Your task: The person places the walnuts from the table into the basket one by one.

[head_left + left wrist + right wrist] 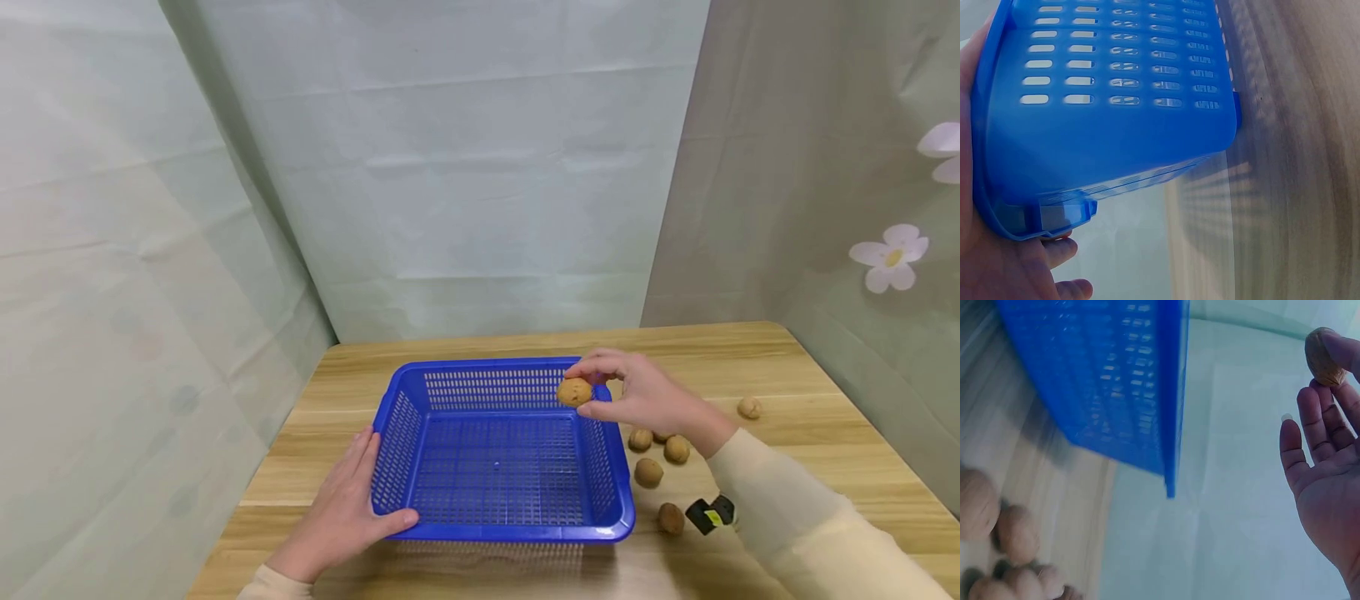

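A blue plastic basket [495, 532] with slotted sides stands on the wooden table, its gridded floor showing. My left hand [339, 508] holds its near left corner, thumb lying over the front rim and fingers along the left side. In the left wrist view, fingertips [1063, 250] point down outside the rim. Above the basket's right side, my right hand [626, 390] pinches a walnut [574, 392] between thumb and fingers. The right wrist view shows this walnut [1324, 357] at the fingertips, higher than the rim, with the little finger held apart.
Several walnuts [648, 473] lie on the table [810, 450] just right of the basket, partly under the right forearm. One walnut [749, 407] sits farther right. A small black device [708, 515] shows beside the right sleeve. Pale curtains [480, 192] hang behind the table.
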Action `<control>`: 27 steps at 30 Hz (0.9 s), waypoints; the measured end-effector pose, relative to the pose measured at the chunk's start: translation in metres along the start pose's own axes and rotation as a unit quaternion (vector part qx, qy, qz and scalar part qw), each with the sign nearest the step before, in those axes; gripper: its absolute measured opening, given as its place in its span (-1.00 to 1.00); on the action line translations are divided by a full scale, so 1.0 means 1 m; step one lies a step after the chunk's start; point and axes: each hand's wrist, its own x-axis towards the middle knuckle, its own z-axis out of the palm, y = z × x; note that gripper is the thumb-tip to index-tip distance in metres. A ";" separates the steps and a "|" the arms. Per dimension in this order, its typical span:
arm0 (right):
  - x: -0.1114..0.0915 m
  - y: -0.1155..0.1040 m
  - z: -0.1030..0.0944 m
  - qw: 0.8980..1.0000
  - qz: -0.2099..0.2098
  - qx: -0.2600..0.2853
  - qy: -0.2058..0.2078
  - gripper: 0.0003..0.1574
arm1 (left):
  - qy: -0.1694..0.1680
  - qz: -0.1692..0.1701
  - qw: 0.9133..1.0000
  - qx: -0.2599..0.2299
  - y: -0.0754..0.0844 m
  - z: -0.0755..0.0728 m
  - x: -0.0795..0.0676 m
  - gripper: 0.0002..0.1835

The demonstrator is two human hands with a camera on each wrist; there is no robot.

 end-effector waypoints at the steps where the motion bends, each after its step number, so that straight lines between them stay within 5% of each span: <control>1: 0.004 -0.002 0.001 1.000 -0.002 0.006 -0.003 -0.56 | 0.001 0.000 1.000 0.000 0.000 0.000 0.000 0.27; 11: 0.045 -0.016 0.023 0.995 -0.008 0.089 -0.037 -0.50 | 0.005 0.000 1.000 0.001 -0.001 0.001 0.000 0.28; 27: 0.098 -0.022 0.064 0.994 -0.006 0.074 -0.075 -0.45 | -0.004 -0.016 1.000 0.003 -0.002 0.002 0.003 0.28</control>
